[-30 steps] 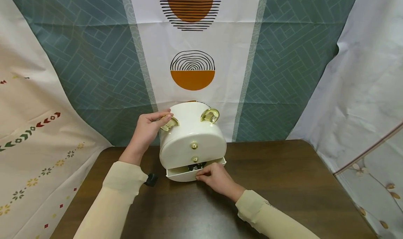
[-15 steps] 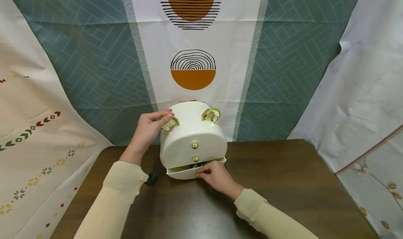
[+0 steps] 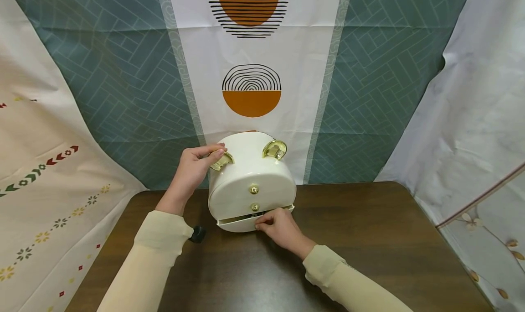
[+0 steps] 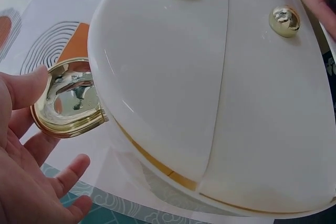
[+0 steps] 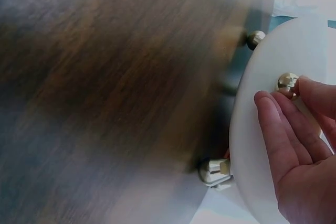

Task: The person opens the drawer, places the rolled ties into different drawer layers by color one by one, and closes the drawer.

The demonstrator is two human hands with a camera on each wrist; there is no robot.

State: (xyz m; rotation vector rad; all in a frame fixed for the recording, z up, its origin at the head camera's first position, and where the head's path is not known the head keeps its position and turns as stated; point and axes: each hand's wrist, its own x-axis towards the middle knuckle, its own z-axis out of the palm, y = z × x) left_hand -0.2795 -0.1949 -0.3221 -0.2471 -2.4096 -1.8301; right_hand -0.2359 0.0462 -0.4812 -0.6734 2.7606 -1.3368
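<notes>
A glossy white, round-topped drawer box stands on the table, its low bottom drawer pulled partly out. My left hand pinches the gold ear-shaped piece on the box's left top between thumb and fingers; the lower fingers spread free. At the drawer front, my right hand pinches the small gold knob with thumb and fingertips. Something dark with a pale pattern shows through the narrow drawer gap, mostly hidden by the right hand.
A second gold ear tops the box's right side. Two more gold knobs, upper and lower, sit on the front. Gold ball feet support the box on the dark wooden table. Patterned cloth hangs close behind.
The bottom drawer has slid inward, narrowing its gap, with the right hand moving along at the knob. The left hand keeps its hold on the gold ear.
</notes>
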